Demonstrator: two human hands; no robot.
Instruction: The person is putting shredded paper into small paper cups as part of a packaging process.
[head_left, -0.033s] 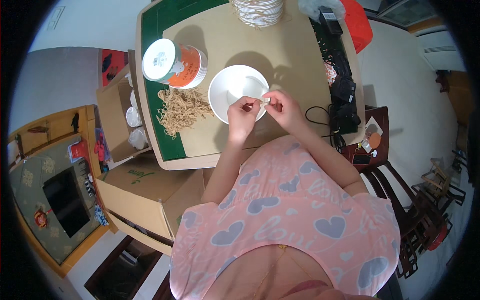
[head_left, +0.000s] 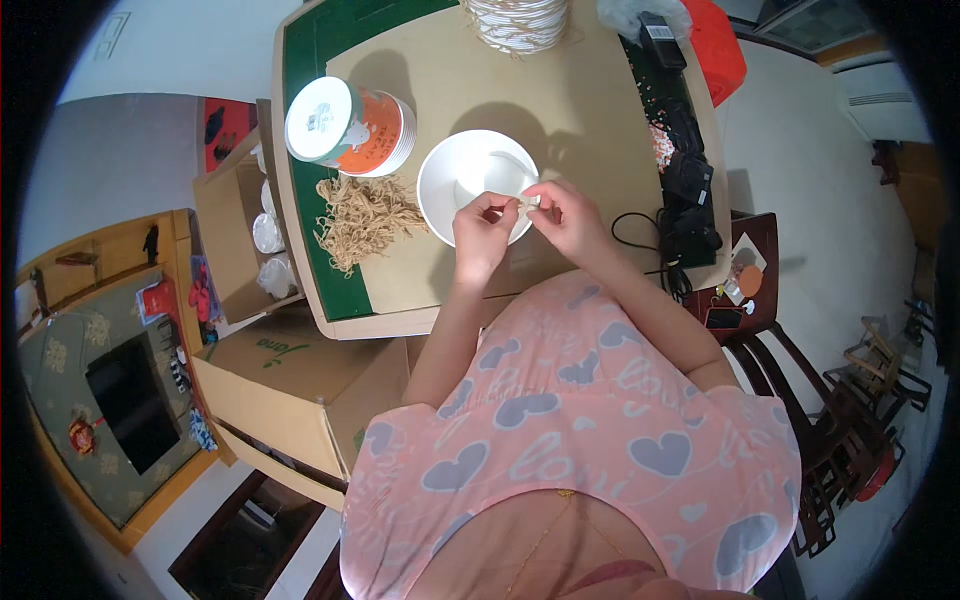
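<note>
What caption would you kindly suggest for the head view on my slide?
Left hand and right hand hold a small pale piece over a white bowl beside tan strands.

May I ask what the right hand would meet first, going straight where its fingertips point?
Probably the left hand, close to the right hand, over the white bowl, though depth is unclear.

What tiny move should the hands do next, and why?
Maybe shift both hands a bit left, over the middle of the white bowl. The left hand and right hand pinch at a small pale piece close to the bowl's right rim, so it could miss the bowl if it slipped.
</note>
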